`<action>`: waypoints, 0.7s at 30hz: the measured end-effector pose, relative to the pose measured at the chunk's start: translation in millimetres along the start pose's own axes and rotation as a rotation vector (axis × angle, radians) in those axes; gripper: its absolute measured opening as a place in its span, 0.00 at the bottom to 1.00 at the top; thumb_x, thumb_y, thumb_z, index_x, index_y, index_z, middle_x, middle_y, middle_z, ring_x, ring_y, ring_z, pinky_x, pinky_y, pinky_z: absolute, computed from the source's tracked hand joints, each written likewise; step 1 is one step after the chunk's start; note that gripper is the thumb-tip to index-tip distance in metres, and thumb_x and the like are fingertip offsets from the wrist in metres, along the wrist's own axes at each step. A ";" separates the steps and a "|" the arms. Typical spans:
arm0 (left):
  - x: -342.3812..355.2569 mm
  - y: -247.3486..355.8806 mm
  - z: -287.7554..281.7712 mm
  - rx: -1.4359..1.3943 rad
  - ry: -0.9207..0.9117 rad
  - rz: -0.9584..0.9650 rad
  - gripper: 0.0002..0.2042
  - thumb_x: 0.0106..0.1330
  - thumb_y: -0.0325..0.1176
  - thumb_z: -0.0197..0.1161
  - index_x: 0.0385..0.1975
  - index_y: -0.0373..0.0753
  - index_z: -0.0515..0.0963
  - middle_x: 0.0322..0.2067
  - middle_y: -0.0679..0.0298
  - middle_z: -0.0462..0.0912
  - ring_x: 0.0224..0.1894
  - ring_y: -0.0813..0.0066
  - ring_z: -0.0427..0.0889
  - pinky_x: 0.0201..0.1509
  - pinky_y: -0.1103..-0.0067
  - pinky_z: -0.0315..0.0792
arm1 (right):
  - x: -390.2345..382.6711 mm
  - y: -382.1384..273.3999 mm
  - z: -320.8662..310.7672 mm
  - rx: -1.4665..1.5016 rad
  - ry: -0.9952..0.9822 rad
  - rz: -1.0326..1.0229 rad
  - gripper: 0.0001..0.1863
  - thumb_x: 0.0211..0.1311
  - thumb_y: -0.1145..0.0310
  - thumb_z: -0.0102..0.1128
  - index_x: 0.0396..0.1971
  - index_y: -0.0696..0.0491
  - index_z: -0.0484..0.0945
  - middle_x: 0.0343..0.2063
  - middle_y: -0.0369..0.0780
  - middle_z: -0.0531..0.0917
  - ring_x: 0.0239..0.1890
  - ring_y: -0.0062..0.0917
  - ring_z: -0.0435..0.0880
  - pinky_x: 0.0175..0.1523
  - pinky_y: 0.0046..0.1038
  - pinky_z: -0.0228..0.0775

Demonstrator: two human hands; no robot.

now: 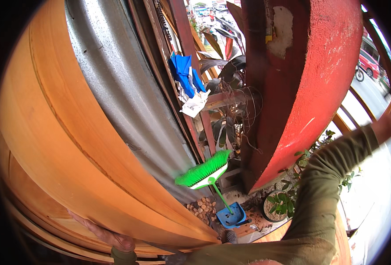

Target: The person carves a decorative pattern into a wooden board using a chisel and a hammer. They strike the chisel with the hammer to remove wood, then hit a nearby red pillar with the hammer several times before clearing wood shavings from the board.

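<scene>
My left hand (104, 235) lies against a large orange-brown wooden panel (93, 176) at the lower left. Its fingers stretch out along the wood, and the palm is hidden. A green sleeve covers the wrist. My right arm (319, 185), in the same green sleeve, reaches out to the far right. There my right hand (387, 123) is blurred beside a dark upright edge. The picture's rim cuts off its fingers, so I cannot tell what it touches.
A corrugated metal sheet (116, 79) stands behind the panel. A green-bristled broom (208, 172) leans bristles up by a blue dustpan (231, 215). Blue and white crumpled material (190, 84) hangs on the frame. A red pillar (301, 92) and potted plant (277, 205) stand right, with a street beyond.
</scene>
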State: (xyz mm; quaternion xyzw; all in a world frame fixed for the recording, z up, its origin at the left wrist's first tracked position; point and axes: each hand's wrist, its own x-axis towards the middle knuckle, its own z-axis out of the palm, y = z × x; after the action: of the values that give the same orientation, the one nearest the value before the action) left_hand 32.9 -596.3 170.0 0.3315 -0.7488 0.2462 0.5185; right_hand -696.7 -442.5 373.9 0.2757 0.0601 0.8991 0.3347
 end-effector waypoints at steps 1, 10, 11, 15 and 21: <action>-4.4 3.4 4.1 -0.018 -0.007 -0.007 0.49 0.75 0.77 0.34 0.86 0.48 0.42 0.85 0.46 0.41 0.85 0.35 0.41 0.83 0.38 0.37 | -0.6 47.1 -20.6 -0.007 0.020 0.116 0.38 0.68 0.24 0.28 0.16 0.44 0.57 0.13 0.34 0.58 0.17 0.25 0.58 0.28 0.33 0.55; -1.0 -3.4 -2.2 -0.053 -0.038 0.065 0.46 0.78 0.72 0.36 0.86 0.47 0.43 0.85 0.44 0.43 0.86 0.38 0.41 0.85 0.44 0.32 | -70.4 2.1 -14.4 0.137 0.110 0.571 0.31 0.66 0.31 0.35 0.17 0.44 0.63 0.12 0.30 0.58 0.16 0.25 0.58 0.28 0.30 0.54; 2.0 -3.0 -0.2 -0.061 0.001 0.080 0.45 0.78 0.70 0.36 0.86 0.45 0.45 0.84 0.44 0.45 0.85 0.39 0.43 0.85 0.45 0.32 | -76.4 -21.2 -17.0 0.265 0.108 0.620 0.28 0.66 0.36 0.37 0.18 0.43 0.65 0.12 0.29 0.59 0.16 0.24 0.59 0.28 0.30 0.55; 6.0 -5.6 -2.4 -0.143 0.068 0.115 0.44 0.80 0.66 0.37 0.84 0.37 0.52 0.83 0.43 0.52 0.85 0.41 0.50 0.86 0.47 0.35 | -146.6 -115.7 -13.4 0.785 0.225 0.974 0.15 0.65 0.58 0.43 0.18 0.44 0.68 0.12 0.26 0.63 0.15 0.18 0.61 0.27 0.27 0.59; 5.3 7.4 -9.1 -0.297 0.189 0.180 0.39 0.83 0.58 0.42 0.81 0.31 0.57 0.81 0.41 0.57 0.82 0.40 0.56 0.85 0.50 0.44 | -241.2 -281.0 14.7 1.148 0.472 1.296 0.17 0.69 0.71 0.44 0.16 0.44 0.68 0.12 0.26 0.65 0.18 0.16 0.66 0.29 0.22 0.62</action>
State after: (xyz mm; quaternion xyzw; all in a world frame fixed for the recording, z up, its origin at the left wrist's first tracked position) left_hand 31.6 -586.2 177.9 0.1582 -0.7514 0.2085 0.6057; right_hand -378.5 -380.8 194.1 0.1885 0.4002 0.7764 -0.4490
